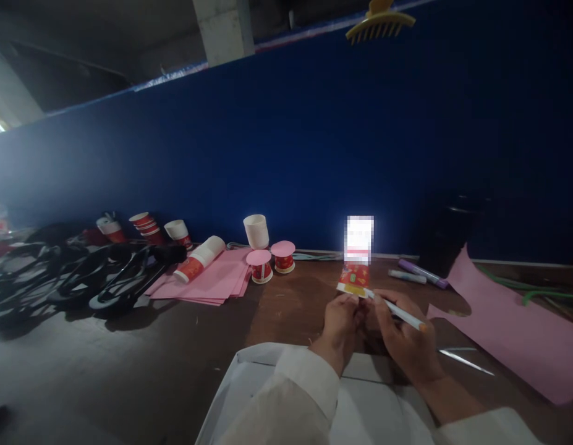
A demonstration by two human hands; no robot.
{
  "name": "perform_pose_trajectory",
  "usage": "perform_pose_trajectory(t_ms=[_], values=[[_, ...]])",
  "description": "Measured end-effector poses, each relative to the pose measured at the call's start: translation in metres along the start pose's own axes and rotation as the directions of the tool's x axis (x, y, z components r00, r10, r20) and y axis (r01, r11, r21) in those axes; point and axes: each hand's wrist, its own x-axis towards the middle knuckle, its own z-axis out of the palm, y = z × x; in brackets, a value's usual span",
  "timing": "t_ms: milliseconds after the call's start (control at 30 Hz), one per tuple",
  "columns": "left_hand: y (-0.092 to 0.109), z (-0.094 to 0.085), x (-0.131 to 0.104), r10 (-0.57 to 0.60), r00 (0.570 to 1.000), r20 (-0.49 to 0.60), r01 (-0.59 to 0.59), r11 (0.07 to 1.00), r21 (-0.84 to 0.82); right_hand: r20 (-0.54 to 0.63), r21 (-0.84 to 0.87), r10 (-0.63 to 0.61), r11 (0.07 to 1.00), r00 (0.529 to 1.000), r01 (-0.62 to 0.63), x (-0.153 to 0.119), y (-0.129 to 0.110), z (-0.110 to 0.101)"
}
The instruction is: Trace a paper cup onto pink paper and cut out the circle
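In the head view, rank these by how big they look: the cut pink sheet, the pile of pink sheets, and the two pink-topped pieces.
1. Cut pink sheet
2. Pile of pink sheets
3. Left pink-topped piece and right pink-topped piece: too alike to rank.

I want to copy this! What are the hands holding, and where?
The right hand grips a white pen near the end away from its orange one. The left hand holds a red patterned piece by its near edge.

left hand (342, 324) holds a red patterned piece (353, 275); right hand (409, 337) holds a white pen (402, 314).
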Motion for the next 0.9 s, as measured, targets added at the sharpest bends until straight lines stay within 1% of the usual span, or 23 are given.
perform_pose_trajectory(t_ms=[67,100,200,300,533,667,767,900], values=[[0.0027,0.0003,-0.0036,-0.022,0.997,0.068,0.031,0.991,-0.128,-0.015,0.013,0.012,1.000,1.000,-0.012,0.0008,-0.0004,-0.0018],[0.0033,0.0003,-0.0049,-0.025,0.995,0.097,0.041,0.985,-0.165,-0.019,0.016,0.015,1.000,1.000,-0.015,0.0011,-0.0003,-0.0023],[0.0027,-0.0001,-0.0064,-0.017,0.993,0.116,0.041,0.977,-0.209,-0.008,0.014,0.024,1.000,1.000,-0.023,0.0020,0.0002,-0.0030],[0.0003,-0.0008,-0.0055,-0.024,0.992,0.126,0.051,0.976,-0.210,0.012,0.001,0.023,1.000,1.000,-0.023,0.0023,0.0001,-0.0027],[-0.0006,-0.0015,-0.0025,-0.041,0.990,0.136,0.067,0.980,-0.189,0.039,-0.032,-0.058,0.998,0.998,0.059,0.0003,0.0031,0.0020],[0.0008,-0.0003,-0.0019,-0.047,0.994,0.102,0.066,0.978,-0.199,0.032,-0.046,-0.028,0.999,0.999,0.029,-0.0017,0.0074,0.0051],[0.0009,-0.0003,-0.0019,-0.044,0.994,0.099,0.064,0.975,-0.211,0.036,-0.044,0.001,0.999,0.999,0.000,-0.0029,0.0091,0.0055],[0.0002,-0.0010,-0.0016,-0.024,0.994,0.104,0.047,0.975,-0.218,0.044,-0.062,-0.042,0.997,0.998,0.045,-0.0027,0.0087,0.0039]])
